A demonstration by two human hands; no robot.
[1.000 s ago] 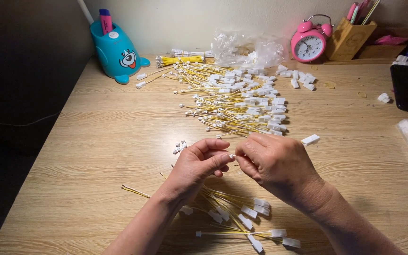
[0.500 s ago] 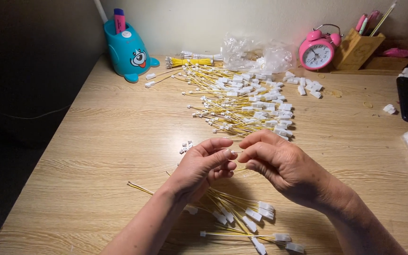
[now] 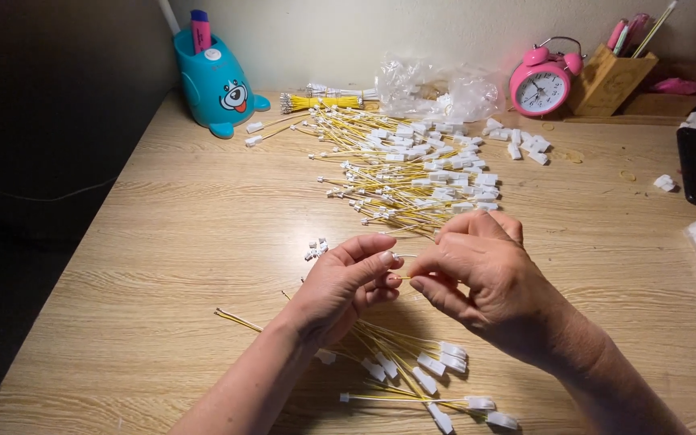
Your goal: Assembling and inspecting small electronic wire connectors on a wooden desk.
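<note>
Two hands pinch one yellow wire over the desk

Two hands meet near the middle of the desk (image 3: 122, 242), fingertips almost touching. Between them runs a thin yellow wire (image 3: 400, 278), held just above the wood. The left hand (image 3: 344, 282) pinches it narrowly between thumb and forefinger, other fingers curled under. The right hand (image 3: 485, 274) closes on the same wire from the right, thumb and forefinger tight, knuckles up.

Just left of the hands lies a small cluster of white clips (image 3: 316, 248). Nearer, below the wrists, a loose fan of wires with white connectors (image 3: 420, 370) spreads across the wood. Farther off, a much larger heap of the same wires (image 3: 404, 169) covers the middle of the desk, with a banded yellow bundle (image 3: 316, 101) and a crumpled clear bag (image 3: 437, 89) beyond it. A blue dog-faced pen holder (image 3: 215, 80) stands far left, a pink alarm clock (image 3: 540, 84) far right, beside a wooden pen box (image 3: 610, 80).
</note>
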